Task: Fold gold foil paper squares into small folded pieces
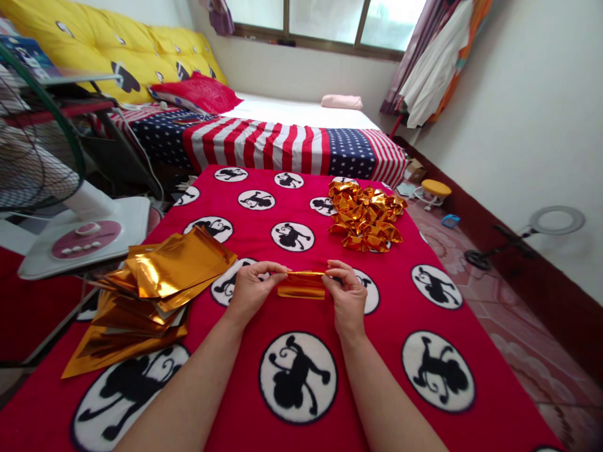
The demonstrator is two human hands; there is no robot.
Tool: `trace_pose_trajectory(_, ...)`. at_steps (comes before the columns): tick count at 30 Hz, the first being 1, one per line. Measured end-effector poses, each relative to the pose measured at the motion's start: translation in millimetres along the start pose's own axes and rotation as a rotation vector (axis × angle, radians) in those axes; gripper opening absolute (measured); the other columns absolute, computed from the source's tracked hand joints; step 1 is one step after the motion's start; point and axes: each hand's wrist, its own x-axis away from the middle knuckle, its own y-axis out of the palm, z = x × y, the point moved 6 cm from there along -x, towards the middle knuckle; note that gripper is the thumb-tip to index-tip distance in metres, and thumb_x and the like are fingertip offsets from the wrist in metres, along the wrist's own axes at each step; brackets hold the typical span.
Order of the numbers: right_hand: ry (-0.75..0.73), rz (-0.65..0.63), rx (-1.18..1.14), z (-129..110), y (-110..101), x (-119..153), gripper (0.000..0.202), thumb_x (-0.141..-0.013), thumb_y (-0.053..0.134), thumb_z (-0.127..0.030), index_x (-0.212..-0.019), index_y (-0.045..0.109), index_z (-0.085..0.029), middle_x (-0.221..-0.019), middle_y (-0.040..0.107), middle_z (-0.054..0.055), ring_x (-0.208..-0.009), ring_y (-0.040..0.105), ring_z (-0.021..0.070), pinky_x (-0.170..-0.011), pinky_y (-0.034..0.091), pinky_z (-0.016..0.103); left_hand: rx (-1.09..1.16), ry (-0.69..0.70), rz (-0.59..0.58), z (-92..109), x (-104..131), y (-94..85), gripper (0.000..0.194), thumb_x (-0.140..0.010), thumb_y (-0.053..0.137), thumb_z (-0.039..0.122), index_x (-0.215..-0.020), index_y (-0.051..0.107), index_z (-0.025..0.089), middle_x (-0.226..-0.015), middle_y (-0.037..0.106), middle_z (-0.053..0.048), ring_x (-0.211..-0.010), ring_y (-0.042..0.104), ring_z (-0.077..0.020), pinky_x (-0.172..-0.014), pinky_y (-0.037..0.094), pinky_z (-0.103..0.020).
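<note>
A partly folded gold foil sheet (301,292) is held between both hands over the middle of the red patterned cloth (367,402). My left hand (254,289) pinches its left end between thumb and fingers. At the right end, my right hand (346,295) pinches the foil in the same way. The sheet's upper edge is folded into a narrow strip. To the left lies a loose stack of flat gold foil sheets (174,267). Beyond my right hand is a pile of folded gold foil pieces (365,213).
A white fan base (113,220) stands at the left, beside the foil stack. Past the cloth's far edge is a bed with a striped and starred cover (264,147). On the floor at right are a yellow stool (436,188) and a ring-shaped stand (558,221).
</note>
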Motion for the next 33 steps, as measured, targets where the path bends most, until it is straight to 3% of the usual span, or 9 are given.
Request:
trace_pose_trajectory(6,0.136,0.030,-0.091,7,2,2,0.016,-0.065,0.080,-0.024,-0.079,0.071,-0.019,-0.076,0.070,0.001,-0.072,0.063,0.0144,-0.071,0.051,0.028,-0.021,-0.025,0.045,-5,0,-1.6,0.008,-0.069,0.076,0.026,-0.074,0.074,0.019,-0.073,0.074,0.000,-0.070,0.068,-0.0148,-0.068,0.054,-0.022)
trace_pose_trajectory(18,0.160,0.060,-0.129,6,1,3,0.029,-0.064,0.081,-0.024,-0.089,0.067,-0.018,-0.078,0.069,0.001,-0.071,0.065,0.0129,-0.069,0.052,0.026,0.017,-0.064,0.029,-4,0,0.0,0.012,-0.068,0.077,0.027,-0.074,0.074,0.017,-0.073,0.075,-0.002,-0.068,0.069,-0.0149,-0.064,0.054,-0.020)
trace_pose_trajectory(33,0.114,0.150,-0.137,-3,-2,5,0.043,-0.061,0.080,-0.021,-0.090,0.048,-0.022,-0.069,0.069,-0.004,-0.066,0.067,0.0133,-0.070,0.054,0.028,0.223,-0.321,-0.003,-7,1,6.5,0.028,-0.053,0.084,0.034,-0.070,0.074,0.013,-0.068,0.074,-0.007,-0.063,0.068,-0.0173,-0.061,0.053,-0.025)
